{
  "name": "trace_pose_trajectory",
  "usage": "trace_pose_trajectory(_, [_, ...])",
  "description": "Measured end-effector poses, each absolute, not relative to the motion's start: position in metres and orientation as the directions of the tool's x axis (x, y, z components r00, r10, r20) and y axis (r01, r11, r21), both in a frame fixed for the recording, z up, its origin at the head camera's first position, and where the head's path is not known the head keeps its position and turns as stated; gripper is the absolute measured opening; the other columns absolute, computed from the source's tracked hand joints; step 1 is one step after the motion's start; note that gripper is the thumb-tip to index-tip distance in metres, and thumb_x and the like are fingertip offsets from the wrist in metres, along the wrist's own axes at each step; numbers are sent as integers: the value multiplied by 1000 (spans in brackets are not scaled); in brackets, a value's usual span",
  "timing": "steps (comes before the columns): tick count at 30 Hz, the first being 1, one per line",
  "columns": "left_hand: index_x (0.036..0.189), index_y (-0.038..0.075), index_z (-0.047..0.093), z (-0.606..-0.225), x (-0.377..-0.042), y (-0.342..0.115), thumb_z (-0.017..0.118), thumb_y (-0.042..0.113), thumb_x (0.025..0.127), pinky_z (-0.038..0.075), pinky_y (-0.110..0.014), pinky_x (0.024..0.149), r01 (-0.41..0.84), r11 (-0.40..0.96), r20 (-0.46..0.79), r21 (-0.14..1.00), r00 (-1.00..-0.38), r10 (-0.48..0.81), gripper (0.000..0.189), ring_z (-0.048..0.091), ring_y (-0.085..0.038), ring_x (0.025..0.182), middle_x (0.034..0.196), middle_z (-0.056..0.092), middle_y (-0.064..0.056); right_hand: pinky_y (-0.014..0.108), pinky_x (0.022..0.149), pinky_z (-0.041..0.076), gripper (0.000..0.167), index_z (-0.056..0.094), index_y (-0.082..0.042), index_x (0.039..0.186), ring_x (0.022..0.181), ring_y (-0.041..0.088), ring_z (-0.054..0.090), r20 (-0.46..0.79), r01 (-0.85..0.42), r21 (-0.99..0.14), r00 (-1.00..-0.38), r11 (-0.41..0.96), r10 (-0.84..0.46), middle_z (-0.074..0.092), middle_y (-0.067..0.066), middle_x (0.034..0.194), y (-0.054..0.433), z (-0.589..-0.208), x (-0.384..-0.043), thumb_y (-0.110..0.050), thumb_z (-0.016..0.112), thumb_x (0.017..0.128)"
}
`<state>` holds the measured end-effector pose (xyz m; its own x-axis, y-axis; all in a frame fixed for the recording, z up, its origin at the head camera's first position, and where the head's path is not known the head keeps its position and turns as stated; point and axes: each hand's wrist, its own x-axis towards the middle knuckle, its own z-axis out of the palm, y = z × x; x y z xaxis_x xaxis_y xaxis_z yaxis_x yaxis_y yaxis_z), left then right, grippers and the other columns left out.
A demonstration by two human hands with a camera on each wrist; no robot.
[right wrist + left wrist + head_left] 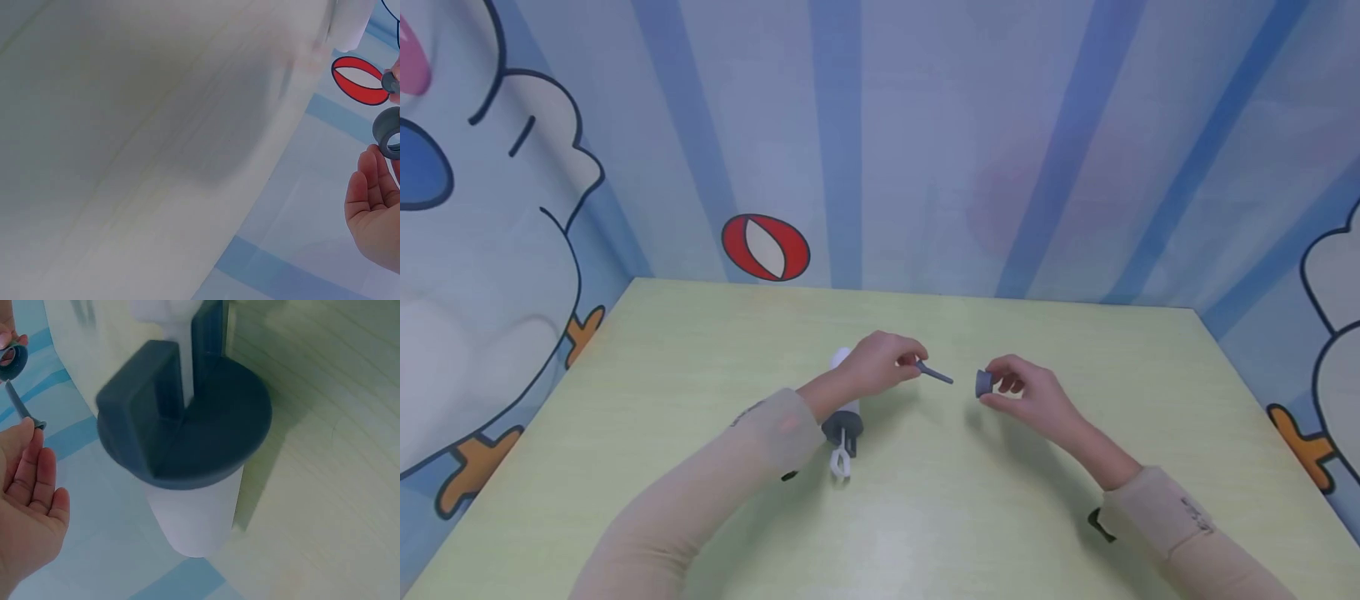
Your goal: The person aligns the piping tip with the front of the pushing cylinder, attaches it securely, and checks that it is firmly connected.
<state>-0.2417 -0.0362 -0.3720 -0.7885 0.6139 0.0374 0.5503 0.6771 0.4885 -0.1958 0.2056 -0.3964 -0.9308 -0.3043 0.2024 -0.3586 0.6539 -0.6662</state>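
Note:
My left hand (878, 364) pinches a thin dark grey tapered rod (937, 375) with a flared end, its narrow tip directed toward the right hand. My right hand (1033, 396) holds a small dark grey hollow ring-like piece (983, 383) between thumb and fingers. A short gap separates rod and ring. Under the left wrist lies a white tapered cylinder (194, 519) with a dark grey disc-shaped end (219, 431). Upright grey brackets on that end flank a white stem, and a white forked part (840, 463) extends from it. The left forearm partly hides the cylinder in the head view.
The pale yellow-green table (970, 533) runs back to a blue striped wall (917, 150). Printed cartoon panels stand at both sides. A red and white ball shape (766, 247) is printed on the wall. Loose dark strap ends hang at both cuffs.

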Motion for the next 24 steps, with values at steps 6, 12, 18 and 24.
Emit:
trace_pose_trajectory(6, [109,11,62,-375,-241,-37,62,18,82,45,-23,71,529,684,65,503,-812,580,28,58,-9,79,90,65,1,23,67,45,32,58,-3,101,76,16,56,217,-363,-701,-928,613,-301,63,8,88,196,-394,-194,-12,71,73])
trace_pose_trajectory(12, [107,14,63,-373,-234,-36,63,19,81,45,-23,71,499,688,73,527,-833,548,27,57,-8,78,88,66,2,27,69,46,33,58,-2,102,78,18,56,235,-375,-728,-923,574,-305,63,9,89,188,-392,-191,-14,71,73])
trace_pose_trajectory(18, [106,14,63,-372,-228,-34,64,19,80,45,-23,73,500,678,89,539,-834,545,26,57,-8,78,86,65,3,26,70,46,33,57,-3,101,79,18,56,237,-374,-744,-922,553,-306,63,8,89,182,-390,-190,-14,71,73])
trace_pose_trajectory(24, [103,13,64,-374,-225,-33,64,20,80,45,-24,73,517,660,122,545,-828,547,24,58,-8,79,86,66,3,25,69,46,32,57,-4,101,78,17,56,237,-374,-751,-922,545,-307,63,6,89,179,-390,-188,-12,71,73])
